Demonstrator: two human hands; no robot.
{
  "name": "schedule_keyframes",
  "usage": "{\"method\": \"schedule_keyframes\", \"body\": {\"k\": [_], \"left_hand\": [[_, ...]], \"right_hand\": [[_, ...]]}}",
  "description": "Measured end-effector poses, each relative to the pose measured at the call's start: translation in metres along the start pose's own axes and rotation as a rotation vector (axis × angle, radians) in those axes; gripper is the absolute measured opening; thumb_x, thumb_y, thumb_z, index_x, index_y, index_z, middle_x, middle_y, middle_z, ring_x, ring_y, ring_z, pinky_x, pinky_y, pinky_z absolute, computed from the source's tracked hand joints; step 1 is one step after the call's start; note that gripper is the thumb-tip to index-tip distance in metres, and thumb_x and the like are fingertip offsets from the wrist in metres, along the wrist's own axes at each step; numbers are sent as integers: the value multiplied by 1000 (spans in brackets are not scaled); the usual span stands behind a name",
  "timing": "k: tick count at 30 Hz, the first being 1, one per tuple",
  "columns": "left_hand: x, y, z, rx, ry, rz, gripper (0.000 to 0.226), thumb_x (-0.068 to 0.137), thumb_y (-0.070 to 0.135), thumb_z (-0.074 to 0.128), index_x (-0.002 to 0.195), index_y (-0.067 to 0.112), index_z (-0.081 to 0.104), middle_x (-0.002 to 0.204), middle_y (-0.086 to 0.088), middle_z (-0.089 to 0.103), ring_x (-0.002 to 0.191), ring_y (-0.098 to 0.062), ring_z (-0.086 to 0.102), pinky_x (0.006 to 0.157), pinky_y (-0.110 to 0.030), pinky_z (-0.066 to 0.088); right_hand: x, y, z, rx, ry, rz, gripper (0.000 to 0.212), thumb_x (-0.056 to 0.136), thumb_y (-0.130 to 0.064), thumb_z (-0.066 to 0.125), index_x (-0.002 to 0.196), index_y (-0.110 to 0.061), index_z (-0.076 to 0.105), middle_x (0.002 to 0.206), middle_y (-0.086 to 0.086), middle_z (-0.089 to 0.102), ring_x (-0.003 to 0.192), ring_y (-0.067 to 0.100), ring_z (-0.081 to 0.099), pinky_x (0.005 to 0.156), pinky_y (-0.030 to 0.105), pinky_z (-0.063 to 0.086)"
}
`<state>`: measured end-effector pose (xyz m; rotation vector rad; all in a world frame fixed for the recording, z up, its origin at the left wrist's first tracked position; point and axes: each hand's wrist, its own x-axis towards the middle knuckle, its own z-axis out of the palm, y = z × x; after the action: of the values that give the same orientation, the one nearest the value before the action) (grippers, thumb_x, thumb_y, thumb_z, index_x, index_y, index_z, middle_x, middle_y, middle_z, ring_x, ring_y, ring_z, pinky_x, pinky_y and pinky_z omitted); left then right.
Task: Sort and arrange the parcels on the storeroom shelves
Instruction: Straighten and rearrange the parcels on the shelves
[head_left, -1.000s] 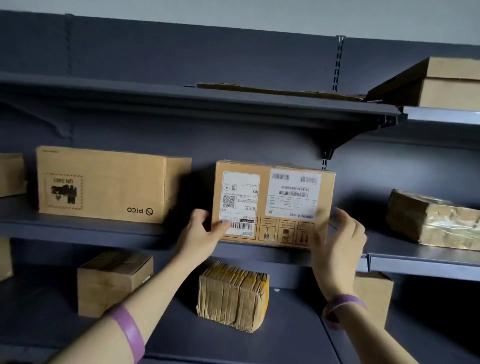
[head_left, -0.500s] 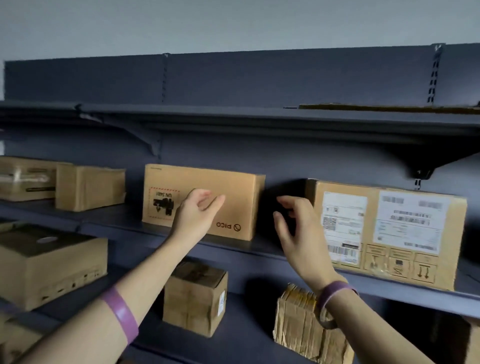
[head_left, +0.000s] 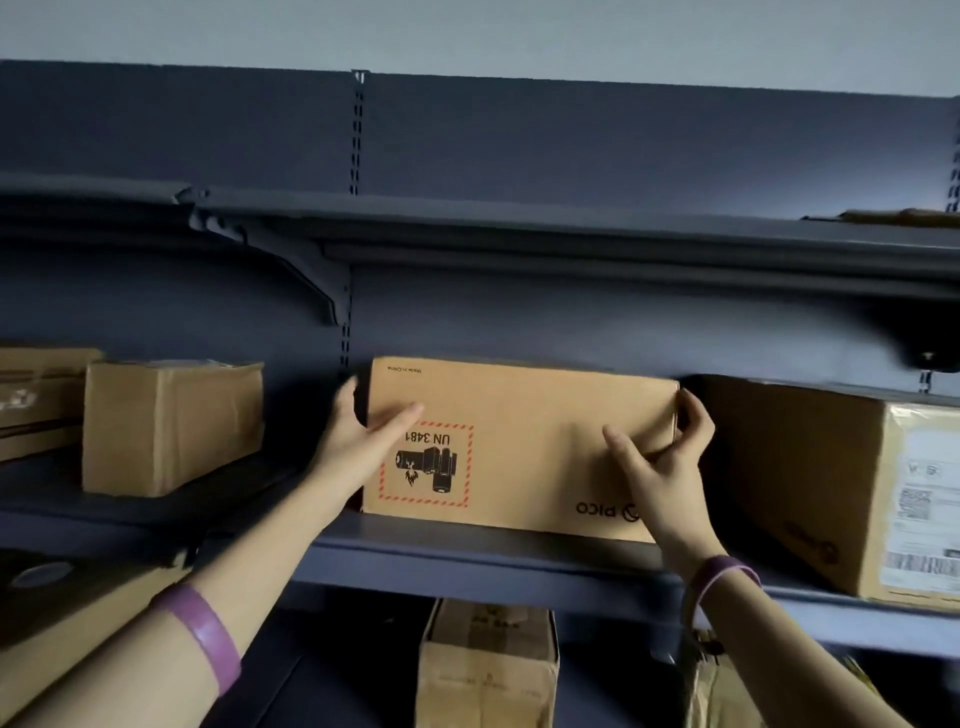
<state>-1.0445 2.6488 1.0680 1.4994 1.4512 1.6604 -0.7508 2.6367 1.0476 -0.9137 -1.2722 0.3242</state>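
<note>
PICO box (head_left: 519, 447) (upside down) between 2 hands' grip, left hand (head_left: 358, 436), right hand (head_left: 660, 457).

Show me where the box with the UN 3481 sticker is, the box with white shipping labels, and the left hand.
UN 3481 box (head_left: 530, 447): head view, middle of its bare front face.
Labelled box (head_left: 800, 467): head view, its plain brown side.
Left hand (head_left: 358, 436): head view, back of the hand at the UN 3481 box's left edge.

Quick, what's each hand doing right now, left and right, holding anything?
Left hand: gripping the left end of the PICO box, thumb on its front.
Right hand: gripping the box's right end, fingers curled over that edge.
</note>
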Motion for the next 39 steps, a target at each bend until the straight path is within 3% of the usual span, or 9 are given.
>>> {"method": "schedule_keyframes", "body": {"k": [4,7,12,16,21,24,31,36,39], "left_hand": [[14,-10,6,-76,-123,-88,118,56,81,59,153,29,15,154,-1,33,137,-27,37,110,-53,31],[14,-13,13,-126,-102,-110,114,64,77,57,154,24,11,158,-1,23,142,-26,28,111,-49,26],[2,-9,3,-178,-109,-114,108,68,73,59,153,26,12,158,0,22,142,-26,28,111,-49,26],[-25,1,-12,-204,-116,-95,109,67,75,60,153,27,14,157,1,27,141,-25,30,112,-51,26],[-87,24,-37,-224,-123,-85,114,53,82,63,148,31,28,148,0,43,133,-27,42,105,-57,37],[-136,41,-53,-254,-116,-71,115,43,83,66,142,31,37,136,3,54,124,-25,52,99,-54,44],[-229,80,-90,-285,-61,-64,100,54,78,69,139,32,42,122,7,63,108,-16,59,75,-35,50],[-260,125,-122,-245,-123,-79,111,44,102,39,129,32,53,122,6,63,114,-18,53,106,-51,31],[-273,132,-137,-208,-62,-126,79,67,82,53,125,27,53,115,-3,67,108,-24,58,103,-52,38]], "right_hand": [[17,-5,3,95,60,179,77,85,-51,62,149,-24,30,143,-3,46,130,14,45,114,42,35],[23,-9,4,82,63,222,42,93,-55,50,124,-28,56,125,-6,60,118,13,53,102,33,42],[7,-18,1,119,72,202,20,95,-51,50,105,-39,62,113,-14,64,102,3,57,95,32,46],[-16,-39,-11,130,65,197,45,95,-51,50,134,-28,54,127,-4,62,116,15,57,102,40,47],[-58,-76,-39,145,58,173,48,97,-47,48,139,-24,50,130,-4,60,114,11,56,98,33,47],[-89,-101,-59,161,71,146,45,96,-51,49,134,-27,54,125,-10,62,102,-1,55,86,24,45],[-151,-160,-106,231,101,149,36,91,-63,46,94,-32,64,98,-17,60,92,2,52,95,35,42],[-173,-197,-130,299,50,219,77,65,-87,45,116,-32,61,122,-9,60,116,12,52,111,43,36],[-186,-207,-137,294,1,241,73,68,-81,56,116,-25,59,117,0,62,109,16,57,99,42,45]]}}
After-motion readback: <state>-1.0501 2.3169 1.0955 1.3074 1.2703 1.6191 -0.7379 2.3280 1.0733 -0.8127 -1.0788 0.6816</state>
